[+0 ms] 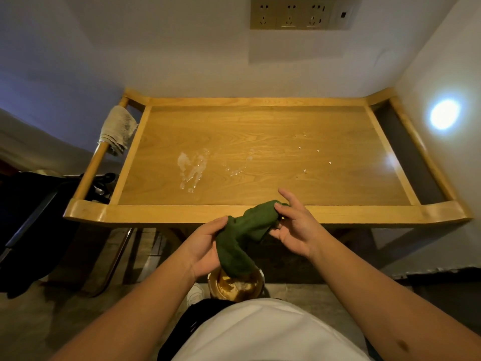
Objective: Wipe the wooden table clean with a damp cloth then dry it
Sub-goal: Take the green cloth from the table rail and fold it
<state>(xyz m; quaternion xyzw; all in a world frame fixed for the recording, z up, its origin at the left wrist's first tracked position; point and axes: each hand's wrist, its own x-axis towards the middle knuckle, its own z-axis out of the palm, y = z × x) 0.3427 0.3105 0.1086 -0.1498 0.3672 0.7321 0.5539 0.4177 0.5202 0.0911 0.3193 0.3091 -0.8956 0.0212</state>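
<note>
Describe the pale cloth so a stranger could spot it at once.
Start at the wooden table against the wall and go to its left end, where a round rail runs along the side. The beige cloth hangs over that rail, folded and dry-looking, unlike the green cloth held in both hands.

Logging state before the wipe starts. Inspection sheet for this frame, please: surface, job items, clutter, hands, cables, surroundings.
Surface: rectangular light wooden table with raised rim carries a whitish wet smear left of centre and small white crumbs to the right.
Job's things: dark green cloth, bunched, hangs over a round bowl of brownish liquid on the floor; beige rag draped on the table's left rail.
Clutter: nothing seen on the tabletop besides the spill.
Grips: left hand and right hand each hold the cloth, below the near table edge.
Cables: nothing seen.
Surroundings: wall socket strip above; bright light spot on right wall; dark objects at left, unclear.
</note>
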